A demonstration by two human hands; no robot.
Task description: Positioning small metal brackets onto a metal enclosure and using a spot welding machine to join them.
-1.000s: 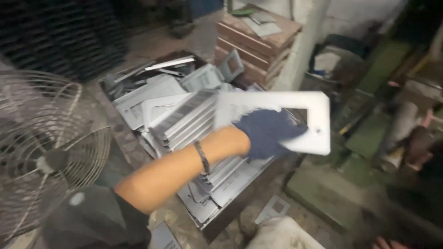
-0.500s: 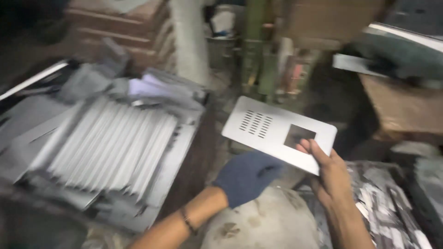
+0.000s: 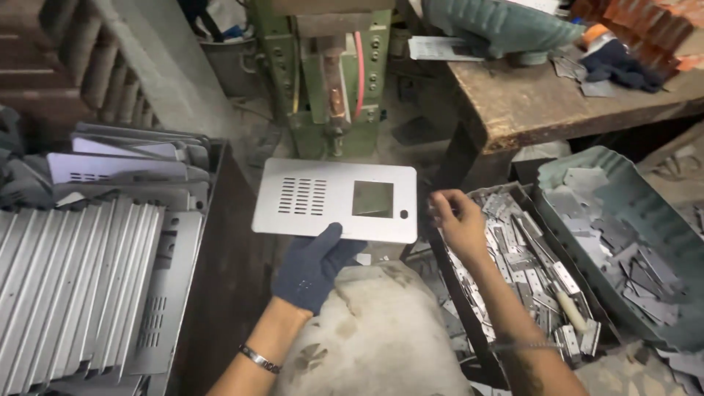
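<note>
- Head view, the only one given: one flat grey sheet-metal panel [image 3: 334, 199], rectangular with rounded corners, is held level above a worn pale sack-like cloth [image 3: 381, 337].
- This panel is gripped at its lower edge by the left hand [image 3: 314, 265], which is covered by one dark blue knitted glove; the thumb is laid on the top face and the fingers are hidden under it.
- On the panel two blocks of ventilation slots, one square cut-out and one small round hole can be counted.
- One thin metal bracelet [image 3: 258, 358] is worn on the left wrist.
- The bare right hand [image 3: 456, 220] is kept just beside the right edge of the panel. Its fingers are curled loosely; whether something small is pinched between them cannot be told.
- As a judgement, the step in hand is the presenting of a single panel in front of the green upright machine [image 3: 328, 70]; a small part seems to be wanted next, so a precise pick by the right hand and a steady hold by the left hand would be called for.
- Small grey metal brackets are heaped in two containers: one dark open tray [image 3: 469, 315] under the right forearm and one grey-green plastic tub [image 3: 609, 183] further right. They are too many to be counted.
- At the left, one stack of similar grey ribbed panels [image 3: 81, 286] is seen.
- One brown wooden workbench [image 3: 557, 103] is standing behind.
</note>
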